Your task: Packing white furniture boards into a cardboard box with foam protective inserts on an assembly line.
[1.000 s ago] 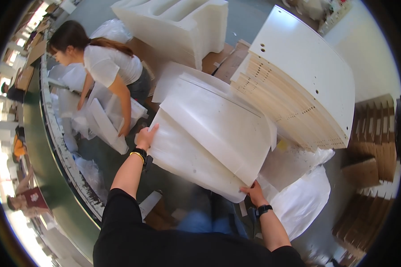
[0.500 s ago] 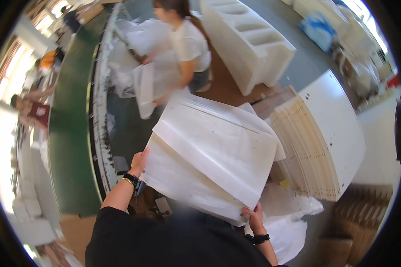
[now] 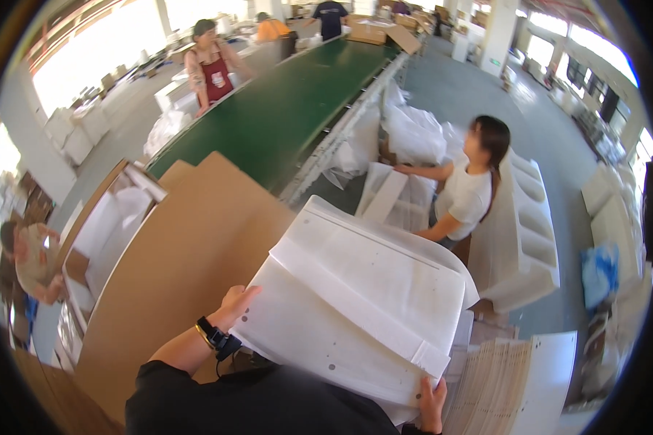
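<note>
In front of me is a flat white panel [image 3: 392,268] with small dark holes, wrapped in thin, semi-clear white sheeting. A folded white band [image 3: 355,308] runs slantwise across its top face. My left hand [image 3: 237,304] grips the panel's left edge, thumb on top. At the near right corner, below the band's end, my right hand [image 3: 432,404] is closed on the panel. The panel is tilted and held up off any support that I can see. Its underside and the fingers beneath are hidden.
A large brown cardboard sheet [image 3: 174,283] and an open carton [image 3: 87,232] stand at left, by a green conveyor belt [image 3: 268,109]. Stacked white panels [image 3: 497,388] lie at lower right. A co-worker [image 3: 463,192] handles another wrapped panel [image 3: 388,196] beside a white foam block [image 3: 522,225].
My view has swung left, bringing the cardboard sheet and carton into sight; the panel stack now appears lower right. The wrapped panel stays in both my hands.
</note>
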### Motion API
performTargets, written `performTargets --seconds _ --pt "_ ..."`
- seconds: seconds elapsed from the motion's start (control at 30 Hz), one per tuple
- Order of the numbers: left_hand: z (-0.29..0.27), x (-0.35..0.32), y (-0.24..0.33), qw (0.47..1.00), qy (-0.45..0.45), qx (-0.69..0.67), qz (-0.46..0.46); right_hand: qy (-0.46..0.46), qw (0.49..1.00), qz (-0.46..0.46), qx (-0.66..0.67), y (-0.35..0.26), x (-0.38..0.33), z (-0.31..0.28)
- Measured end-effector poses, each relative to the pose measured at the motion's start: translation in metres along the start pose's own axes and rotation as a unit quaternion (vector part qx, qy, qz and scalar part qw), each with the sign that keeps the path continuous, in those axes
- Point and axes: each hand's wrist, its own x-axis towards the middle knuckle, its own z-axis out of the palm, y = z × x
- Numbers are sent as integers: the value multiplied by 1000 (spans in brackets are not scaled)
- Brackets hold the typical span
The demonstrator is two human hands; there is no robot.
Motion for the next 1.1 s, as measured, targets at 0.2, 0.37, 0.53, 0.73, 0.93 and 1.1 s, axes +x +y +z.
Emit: performTargets --seconds 0.2,0.37,0.53,0.73,0.93,1.1 --pt "-48 -30 4 989 22 -146 7 -69 993 -54 -81 -81 52 31" --pt "-97 -53 -5 963 32 -263 50 -156 977 -102 -105 -138 90 93" --pt "-145 -82 -13 941 67 -324 72 -266 945 -154 -113 -178 129 162" --pt "-177 -101 -23 906 211 -366 31 -386 894 -187 -130 -236 162 275" --pt "-190 -110 -23 855 334 -396 -25 -528 829 -161 -86 -273 199 394" --pt "-198 -104 -17 821 413 -390 -62 -615 762 -179 -94 -305 220 486"
